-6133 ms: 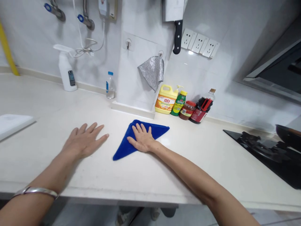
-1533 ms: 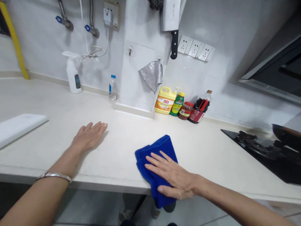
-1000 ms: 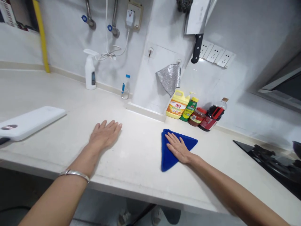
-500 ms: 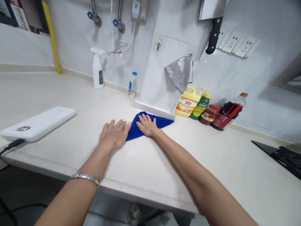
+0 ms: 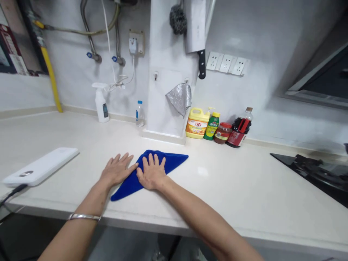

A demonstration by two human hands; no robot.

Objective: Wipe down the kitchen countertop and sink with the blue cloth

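A blue cloth (image 5: 174,159), folded into a rough triangle, lies on the white countertop (image 5: 217,195). Flat on top of it rests my right hand (image 5: 152,172), fingers spread and pressing down. My left hand (image 5: 116,170) lies palm down on the counter at the cloth's left side, its fingers apart and its thumb touching or nearly touching the cloth's edge. Neither hand is closed around anything. The palms' undersides are hidden.
A white power bank (image 5: 51,166) with a cable lies at the left. Along the wall stand a spray bottle (image 5: 101,105), a water bottle (image 5: 139,115), a yellow detergent jug (image 5: 197,125) and several condiment containers. At the right is a black stove (image 5: 315,174). A cleaver (image 5: 196,29) hangs above.
The blue cloth has slid away from the pillar's base toward the counter's front edge, under my right hand. More of its lower left corner shows. The camera view has tilted up and turned right.
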